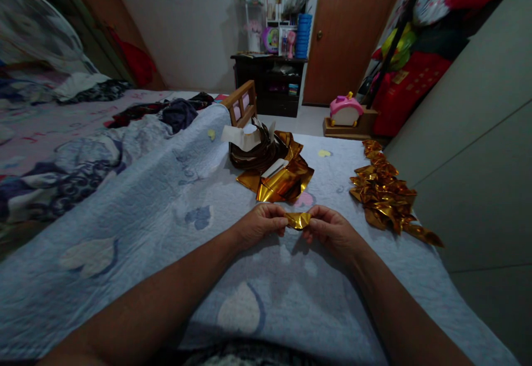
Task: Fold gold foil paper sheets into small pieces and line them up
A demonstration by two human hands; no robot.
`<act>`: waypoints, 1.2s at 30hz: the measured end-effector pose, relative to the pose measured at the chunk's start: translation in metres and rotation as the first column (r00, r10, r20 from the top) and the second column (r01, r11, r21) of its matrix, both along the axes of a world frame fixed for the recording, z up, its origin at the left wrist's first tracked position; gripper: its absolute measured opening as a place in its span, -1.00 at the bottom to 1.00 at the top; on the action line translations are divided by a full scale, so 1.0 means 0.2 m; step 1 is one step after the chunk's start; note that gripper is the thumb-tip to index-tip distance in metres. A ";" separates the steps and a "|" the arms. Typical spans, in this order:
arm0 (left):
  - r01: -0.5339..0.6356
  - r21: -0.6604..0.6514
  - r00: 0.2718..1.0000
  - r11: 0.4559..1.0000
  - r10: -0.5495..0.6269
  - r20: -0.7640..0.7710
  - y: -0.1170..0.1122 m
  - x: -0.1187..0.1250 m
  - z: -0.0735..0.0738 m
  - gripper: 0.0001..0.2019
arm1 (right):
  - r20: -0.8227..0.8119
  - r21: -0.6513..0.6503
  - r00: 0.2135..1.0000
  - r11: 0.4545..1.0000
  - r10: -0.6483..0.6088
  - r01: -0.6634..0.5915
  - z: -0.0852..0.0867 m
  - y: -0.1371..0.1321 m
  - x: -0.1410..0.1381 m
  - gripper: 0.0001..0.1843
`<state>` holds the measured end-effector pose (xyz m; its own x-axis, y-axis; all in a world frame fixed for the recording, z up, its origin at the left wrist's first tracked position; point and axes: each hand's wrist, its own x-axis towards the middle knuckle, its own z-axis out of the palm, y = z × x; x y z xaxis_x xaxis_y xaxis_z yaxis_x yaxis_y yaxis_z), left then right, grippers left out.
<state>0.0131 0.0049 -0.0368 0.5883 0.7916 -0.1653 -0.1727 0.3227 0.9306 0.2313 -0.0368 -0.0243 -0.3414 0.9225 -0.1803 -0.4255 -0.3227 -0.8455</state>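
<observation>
A small folded piece of gold foil paper (298, 220) is pinched between both my hands above the light blue quilt (174, 211). My left hand (260, 224) grips its left end with closed fingers. My right hand (330, 230) grips its right end the same way. Just beyond my hands lies a stack of flat gold foil sheets (280, 180). A row of finished folded gold pieces (384, 191) stretches along the quilt's right side.
A dark bundle with white paper (251, 147) sits behind the gold sheets, by a wooden bed rail (241, 102). Clothes lie on the bed at left. A grey wall panel (469, 150) borders the right. A dark shelf (270, 80) and door (349, 33) stand far back.
</observation>
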 end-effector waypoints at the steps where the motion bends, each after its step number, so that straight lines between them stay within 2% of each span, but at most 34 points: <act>1: -0.001 0.000 1.000 1.000 0.001 -0.001 0.00 0.00 0.00 -0.57 | 0.005 0.001 1.000 1.000 0.002 -0.002 0.00 0.00 0.00 -0.68; 7: 0.014 0.017 1.000 1.000 -0.014 0.010 0.00 0.00 0.00 -0.58 | 0.039 0.031 0.999 0.999 -0.013 0.012 0.00 0.00 0.00 -0.69; 15: 0.035 0.005 0.999 0.999 -0.035 0.038 0.01 0.00 -0.03 -0.61 | 0.000 0.002 1.000 1.000 0.001 -0.001 -0.02 0.01 0.00 -0.68; 27: -0.022 -0.004 0.997 1.000 0.022 0.071 0.00 0.00 0.01 -0.61 | 0.059 0.048 0.998 0.999 -0.027 0.024 -0.02 0.01 0.02 -0.68; 30: -0.030 0.072 0.999 0.997 0.028 0.028 0.00 0.00 0.03 -0.68 | 0.095 0.059 0.994 0.997 -0.054 0.049 0.00 0.01 0.02 -0.70; 33: -0.036 0.257 0.998 0.966 0.046 -0.033 -0.01 -0.01 0.04 -0.79 | 0.118 0.054 0.988 0.994 -0.098 0.092 0.02 0.01 0.02 -0.68; 34: -0.038 0.356 0.996 0.934 0.064 -0.061 -0.01 -0.01 0.05 -0.83 | 0.120 0.050 0.986 0.993 -0.113 0.107 0.03 0.01 0.02 -0.67; 36: -0.021 0.579 0.984 0.815 0.119 -0.133 -0.02 -0.02 0.05 -0.93 | 0.127 0.043 0.982 0.990 -0.141 0.137 0.03 0.01 0.02 -0.65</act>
<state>0.0099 0.0014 -0.0260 0.5330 0.8091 0.2474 -0.0117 -0.2853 0.9584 0.2351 -0.0348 -0.0183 -0.1854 0.9656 -0.1821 -0.3504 -0.2381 -0.9058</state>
